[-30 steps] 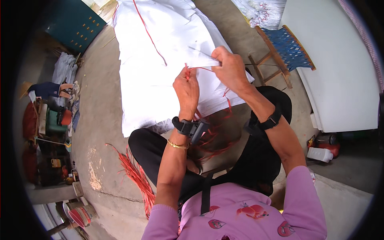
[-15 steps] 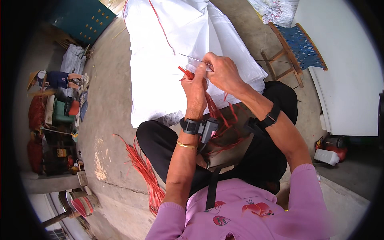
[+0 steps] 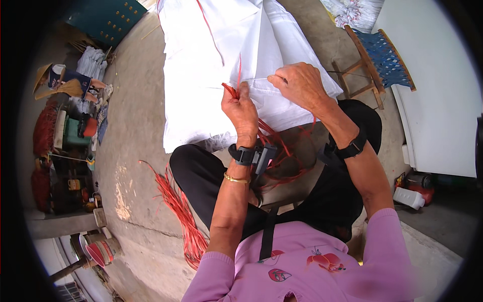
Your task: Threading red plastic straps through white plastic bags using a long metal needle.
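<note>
My left hand (image 3: 239,111) is closed around a bundle of red plastic strips (image 3: 230,90); their cut ends poke out above the fingers and the rest hangs down past my wrist. One single red strand (image 3: 240,64) rises from near the thumb tip. To its right, my right hand (image 3: 303,89) pinches a long thin metal needle (image 3: 258,79), its far end close to my left thumb. Whether strand and needle are joined is too small to tell. Beneath both hands lies a stack of white woven sacks (image 3: 193,108), with another red strand (image 3: 210,34) across it.
On the floor at left lies a loose heap of red strips (image 3: 182,221). A wooden folding stool (image 3: 381,58) with blue webbing stands at right, near a white panel (image 3: 443,100). At far left a person in a straw hat holds a broom (image 3: 68,89). A bucket (image 3: 103,250) sits lower left.
My right hand has moved right, away from the left hand, with the needle. A red strand now stands up beside my left thumb. The person at left has moved slightly and the broom shows more.
</note>
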Motion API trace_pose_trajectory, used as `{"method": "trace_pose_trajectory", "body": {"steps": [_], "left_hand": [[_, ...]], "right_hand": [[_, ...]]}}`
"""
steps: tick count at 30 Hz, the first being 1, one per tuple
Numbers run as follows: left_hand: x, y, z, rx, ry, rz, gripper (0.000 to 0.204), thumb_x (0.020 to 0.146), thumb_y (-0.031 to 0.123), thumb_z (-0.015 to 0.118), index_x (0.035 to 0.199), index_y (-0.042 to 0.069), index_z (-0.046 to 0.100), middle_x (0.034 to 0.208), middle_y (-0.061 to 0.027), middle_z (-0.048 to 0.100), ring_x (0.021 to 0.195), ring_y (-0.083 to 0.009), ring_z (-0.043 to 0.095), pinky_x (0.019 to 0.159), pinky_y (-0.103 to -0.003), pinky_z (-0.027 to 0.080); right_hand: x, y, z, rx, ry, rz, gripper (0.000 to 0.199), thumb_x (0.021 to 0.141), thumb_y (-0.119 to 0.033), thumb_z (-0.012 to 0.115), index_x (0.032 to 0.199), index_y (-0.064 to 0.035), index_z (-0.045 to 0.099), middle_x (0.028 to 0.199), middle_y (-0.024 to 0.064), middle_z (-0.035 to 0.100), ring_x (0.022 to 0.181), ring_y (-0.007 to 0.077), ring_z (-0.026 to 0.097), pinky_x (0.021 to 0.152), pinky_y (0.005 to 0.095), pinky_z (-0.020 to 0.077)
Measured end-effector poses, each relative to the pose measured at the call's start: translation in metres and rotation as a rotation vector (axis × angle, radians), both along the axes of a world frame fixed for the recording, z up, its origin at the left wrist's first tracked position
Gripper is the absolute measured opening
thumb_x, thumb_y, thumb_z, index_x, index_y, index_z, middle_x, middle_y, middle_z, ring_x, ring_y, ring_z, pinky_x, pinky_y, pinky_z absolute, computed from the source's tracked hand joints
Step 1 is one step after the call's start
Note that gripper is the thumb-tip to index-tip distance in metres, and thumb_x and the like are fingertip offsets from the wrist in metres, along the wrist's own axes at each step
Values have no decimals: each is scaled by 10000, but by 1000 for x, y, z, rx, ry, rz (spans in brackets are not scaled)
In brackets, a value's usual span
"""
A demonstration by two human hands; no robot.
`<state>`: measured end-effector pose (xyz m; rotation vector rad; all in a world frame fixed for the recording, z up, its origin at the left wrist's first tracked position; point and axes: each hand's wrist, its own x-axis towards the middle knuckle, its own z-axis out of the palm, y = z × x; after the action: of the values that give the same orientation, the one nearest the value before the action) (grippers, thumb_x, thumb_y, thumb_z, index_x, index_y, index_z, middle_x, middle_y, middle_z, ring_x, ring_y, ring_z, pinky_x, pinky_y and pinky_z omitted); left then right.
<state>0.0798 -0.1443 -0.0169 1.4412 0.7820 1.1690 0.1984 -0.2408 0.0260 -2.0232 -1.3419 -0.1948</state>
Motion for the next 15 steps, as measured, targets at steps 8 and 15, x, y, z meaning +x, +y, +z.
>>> {"method": "trace_pose_trajectory", "body": {"steps": [8, 15], "left_hand": [[9, -35, 17, 665, 438, -115, 302, 688, -118, 493, 956, 6, 558, 726, -174, 583, 661, -292, 603, 604, -364, 468], [-13, -31, 9, 581, 444, -17, 258, 697, -22, 605, 934, 80, 586, 878, -111, 607, 680, -315, 595, 581, -377, 474]], "right_hand": [[-5, 5, 7, -105, 367, -6, 575, 824, -464, 531, 487, 0, 566, 447, 162, 511, 471, 294, 553, 506, 382, 450], [12, -2, 5, 135, 551, 49, 481, 796, -379, 538, 529, 20, 567, 475, 174, 502, 448, 298, 510, 507, 364, 430]]}}
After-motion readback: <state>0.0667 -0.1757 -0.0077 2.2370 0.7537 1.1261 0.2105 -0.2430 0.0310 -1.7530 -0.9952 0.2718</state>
